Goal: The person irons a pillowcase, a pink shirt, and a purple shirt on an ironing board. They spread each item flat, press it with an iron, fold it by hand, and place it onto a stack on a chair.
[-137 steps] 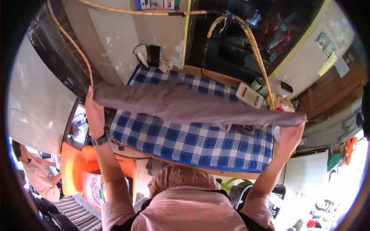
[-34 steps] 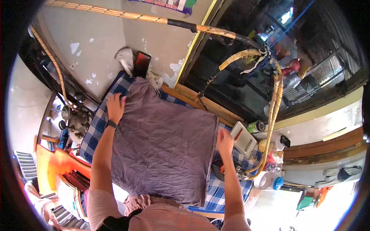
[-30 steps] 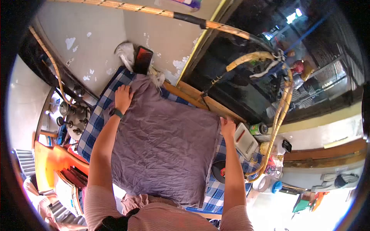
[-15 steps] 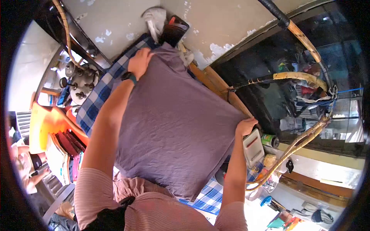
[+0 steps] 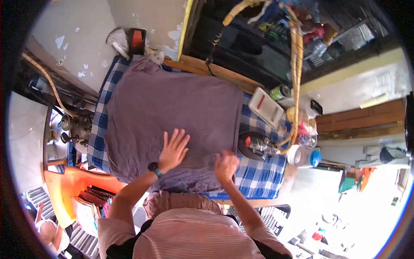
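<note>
A dark purple-grey cloth (image 5: 172, 103) lies spread over a blue and white checked cover (image 5: 263, 179), its lower part wrinkled near my body. My left hand (image 5: 174, 151), with a watch on the wrist, is over the middle of the cloth, fingers spread, holding nothing. Near the cloth's right edge, my right hand (image 5: 226, 165) is slightly blurred, its fingers curled; whether they hold any fabric is not visible. An iron (image 5: 258, 146) is on the checked cover, right of the cloth.
A pale tray (image 5: 266, 108) and a green can (image 5: 280, 92) sit beyond the iron. A wrapped cable (image 5: 296, 82) hangs at the right. Orange plastic (image 5: 64, 190) with folded clothes stands at lower left. A person (image 5: 51, 233) is at far lower left.
The cloth, held up by both hands before, now lies flat on the cover. Both hands have let go of its far edge and moved back toward my body. The view has shifted right.
</note>
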Tool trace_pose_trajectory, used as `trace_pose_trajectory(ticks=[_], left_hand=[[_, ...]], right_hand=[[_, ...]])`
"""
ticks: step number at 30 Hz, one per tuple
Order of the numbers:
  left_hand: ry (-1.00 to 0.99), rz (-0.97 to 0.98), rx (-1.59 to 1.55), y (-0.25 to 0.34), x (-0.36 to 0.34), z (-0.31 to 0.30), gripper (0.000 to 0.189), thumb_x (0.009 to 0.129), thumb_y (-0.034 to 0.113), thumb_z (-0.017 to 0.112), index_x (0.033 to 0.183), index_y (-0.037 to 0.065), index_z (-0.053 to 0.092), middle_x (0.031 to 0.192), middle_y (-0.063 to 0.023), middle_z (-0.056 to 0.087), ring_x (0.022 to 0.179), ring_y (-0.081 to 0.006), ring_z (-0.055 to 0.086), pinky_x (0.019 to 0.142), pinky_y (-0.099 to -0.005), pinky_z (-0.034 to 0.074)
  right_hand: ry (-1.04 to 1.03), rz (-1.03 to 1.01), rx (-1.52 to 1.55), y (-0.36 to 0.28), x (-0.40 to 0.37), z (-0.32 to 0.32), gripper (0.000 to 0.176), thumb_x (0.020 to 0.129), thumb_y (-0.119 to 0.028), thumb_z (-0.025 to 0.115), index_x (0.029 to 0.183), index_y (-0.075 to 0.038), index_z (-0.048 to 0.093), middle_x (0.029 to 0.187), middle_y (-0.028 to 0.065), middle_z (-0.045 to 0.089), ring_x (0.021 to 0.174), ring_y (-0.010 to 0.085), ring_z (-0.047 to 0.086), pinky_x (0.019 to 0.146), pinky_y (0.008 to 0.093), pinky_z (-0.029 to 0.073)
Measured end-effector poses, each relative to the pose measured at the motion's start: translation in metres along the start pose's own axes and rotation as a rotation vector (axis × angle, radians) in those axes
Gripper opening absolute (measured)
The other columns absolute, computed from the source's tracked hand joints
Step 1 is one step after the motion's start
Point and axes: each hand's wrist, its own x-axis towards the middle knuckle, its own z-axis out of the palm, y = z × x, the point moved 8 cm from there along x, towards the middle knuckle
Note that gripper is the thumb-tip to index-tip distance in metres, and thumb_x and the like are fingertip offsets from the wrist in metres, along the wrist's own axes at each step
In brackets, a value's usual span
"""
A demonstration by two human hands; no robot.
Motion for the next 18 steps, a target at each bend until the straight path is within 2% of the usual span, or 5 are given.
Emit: trace_pose_trajectory(ticks=[4, 7, 10, 13, 18], left_hand=[[-0.076, 0.15, 0.059, 0.08, -0.01, 0.036, 0.052, 0.095, 0.03, 0.048, 0.141, 0.007, 0.038, 0.15, -0.0132, 0.029, 0.142, -0.0316, 0.018, 0.11, -0.0631, 0.008], [-0.092, 0.227, 0.101, 0.117, 0.017, 0.069, 0.052, 0.096, 0.032, 0.044, 0.141, 0.008, 0.038, 0.15, -0.0122, 0.029, 0.142, -0.0297, 0.019, 0.11, -0.0631, 0.008], [-0.04, 0.206, 0.106, 0.13, 0.06, 0.089, 0.052, 0.096, 0.033, 0.041, 0.143, 0.01, 0.036, 0.15, -0.0107, 0.029, 0.141, -0.0294, 0.02, 0.11, -0.0633, 0.007], [0.015, 0.188, 0.085, 0.137, 0.084, 0.095, 0.052, 0.097, 0.032, 0.039, 0.144, 0.012, 0.033, 0.15, -0.0103, 0.03, 0.142, -0.0298, 0.019, 0.111, -0.0622, 0.005], [-0.089, 0.197, 0.111, 0.147, 0.093, 0.102, 0.054, 0.098, 0.033, 0.036, 0.146, 0.008, 0.029, 0.151, -0.015, 0.026, 0.142, -0.0351, 0.017, 0.111, -0.0614, 0.008]], right_hand=[[0.103, 0.579, 0.008, 0.091, -0.076, -0.014, 0.048, 0.086, -0.045, 0.06, 0.108, -0.004, 0.051, 0.109, 0.0206, 0.049, 0.104, 0.0407, 0.045, 0.089, 0.0519, 0.035], [-0.012, 0.287, -0.114, 0.087, -0.085, 0.002, 0.04, 0.088, -0.038, 0.062, 0.107, -0.005, 0.049, 0.093, 0.0195, 0.053, 0.092, 0.0407, 0.053, 0.079, 0.0508, 0.042], [0.29, 0.301, 0.514, 0.082, -0.087, -0.03, 0.02, 0.09, -0.016, 0.06, 0.104, -0.006, 0.049, 0.068, 0.0163, 0.055, 0.059, 0.0425, 0.056, 0.052, 0.0464, 0.046], [0.338, 0.191, 0.407, 0.057, -0.097, -0.062, 0.014, 0.094, -0.017, 0.053, 0.104, -0.007, 0.05, 0.076, 0.018, 0.057, 0.066, 0.0429, 0.059, 0.053, 0.0485, 0.047], [0.104, 0.094, -0.054, 0.071, -0.118, -0.029, 0.057, 0.08, -0.005, 0.055, 0.133, -0.023, 0.051, 0.091, 0.0134, 0.052, 0.064, 0.0318, 0.06, 0.052, 0.0401, 0.05]])
